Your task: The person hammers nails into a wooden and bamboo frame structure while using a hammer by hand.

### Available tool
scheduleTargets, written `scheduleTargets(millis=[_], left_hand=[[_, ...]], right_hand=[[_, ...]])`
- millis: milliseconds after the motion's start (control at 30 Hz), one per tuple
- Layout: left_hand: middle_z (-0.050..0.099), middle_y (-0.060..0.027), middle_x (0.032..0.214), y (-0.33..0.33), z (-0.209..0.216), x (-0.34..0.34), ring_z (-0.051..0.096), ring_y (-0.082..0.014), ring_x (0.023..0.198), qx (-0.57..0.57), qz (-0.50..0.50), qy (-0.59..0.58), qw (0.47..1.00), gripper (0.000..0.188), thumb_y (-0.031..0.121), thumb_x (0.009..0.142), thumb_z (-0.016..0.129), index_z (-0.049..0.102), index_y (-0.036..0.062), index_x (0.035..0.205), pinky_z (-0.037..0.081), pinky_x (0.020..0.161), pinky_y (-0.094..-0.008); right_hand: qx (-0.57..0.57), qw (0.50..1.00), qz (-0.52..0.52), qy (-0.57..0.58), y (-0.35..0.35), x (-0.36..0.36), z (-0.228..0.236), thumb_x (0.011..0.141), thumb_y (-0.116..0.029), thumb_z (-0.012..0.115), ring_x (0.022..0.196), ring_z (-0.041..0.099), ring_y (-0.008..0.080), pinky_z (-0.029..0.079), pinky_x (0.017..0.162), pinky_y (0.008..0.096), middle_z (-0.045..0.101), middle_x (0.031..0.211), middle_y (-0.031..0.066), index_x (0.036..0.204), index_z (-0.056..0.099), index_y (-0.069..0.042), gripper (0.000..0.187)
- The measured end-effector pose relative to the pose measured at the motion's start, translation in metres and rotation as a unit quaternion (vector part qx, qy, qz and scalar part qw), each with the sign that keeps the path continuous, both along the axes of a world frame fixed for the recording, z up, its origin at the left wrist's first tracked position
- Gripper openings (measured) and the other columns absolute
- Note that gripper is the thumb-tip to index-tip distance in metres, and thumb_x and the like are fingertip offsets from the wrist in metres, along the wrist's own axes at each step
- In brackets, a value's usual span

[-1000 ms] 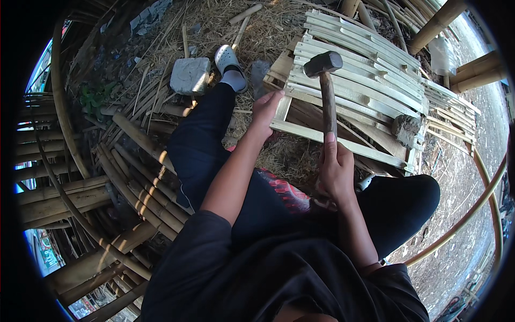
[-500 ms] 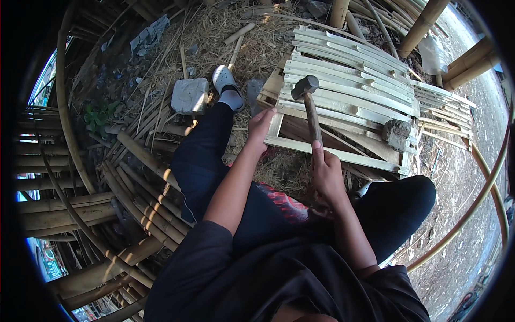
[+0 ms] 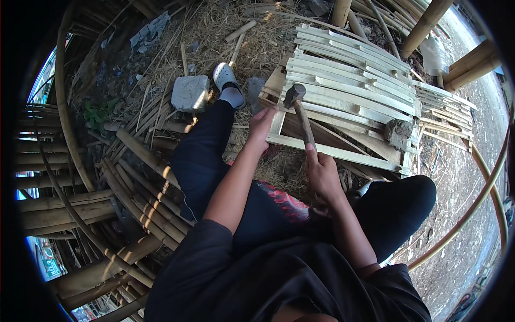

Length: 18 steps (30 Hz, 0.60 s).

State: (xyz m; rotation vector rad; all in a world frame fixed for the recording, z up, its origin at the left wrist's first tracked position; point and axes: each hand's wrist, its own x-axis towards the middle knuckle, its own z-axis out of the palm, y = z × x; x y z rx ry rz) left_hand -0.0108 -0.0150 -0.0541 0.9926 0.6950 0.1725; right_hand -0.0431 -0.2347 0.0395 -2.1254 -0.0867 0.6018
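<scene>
My right hand is wrapped round the wooden handle of a hammer. Its dark metal head is over the left side of a pale bamboo slat panel; whether it touches the slats I cannot tell. My left hand is closed at the panel's left edge strip, thumb and forefinger near the hammer head. Anything small between those fingertips is too fine to make out. The panel has several lengthwise slats nailed across side strips, with a gap beside the nearest slat. A rough lump rests on its right end.
Wooden boards lie under the panel. A pale stone block sits by my left foot in a light clog. Bamboo poles are stacked at the left. Upright bamboo posts stand at the far right.
The hammer has moved slightly left and a little lower, with my right hand shifting left too. My left hand stays at the panel's edge.
</scene>
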Motion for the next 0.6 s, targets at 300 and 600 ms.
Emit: scheduleTargets(millis=[300, 600], left_hand=[[0.07, 0.0002, 0.088, -0.002, 0.007, -0.002, 0.065, -0.0103, 0.073, 0.01, 0.002, 0.008, 1.0, 0.031, 0.032, 0.091, 0.074, 0.071, 0.0057, 0.107, 0.052, 0.066, -0.0287], [0.068, -0.0004, 0.088, 0.001, 0.003, -0.002, 0.065, -0.0108, 0.074, 0.0, -0.011, 0.011, 1.0, 0.032, 0.032, 0.091, 0.073, 0.07, 0.006, 0.108, 0.051, 0.067, -0.0285]], right_hand=[[0.108, 0.993, -0.049, -0.03, -0.005, -0.016, 0.039, 0.108, -0.043, 0.044, 0.058, 0.055, 0.0176, 0.045, 0.057, 0.0398, 0.055, 0.06, 0.0111, 0.077, 0.058, 0.005, 0.06], [0.087, 0.993, -0.073, 0.019, -0.002, 0.004, 0.029, 0.107, -0.047, 0.046, 0.056, 0.047, 0.0149, 0.041, 0.053, 0.0406, 0.048, 0.056, 0.0098, 0.071, 0.054, 0.005, 0.064]])
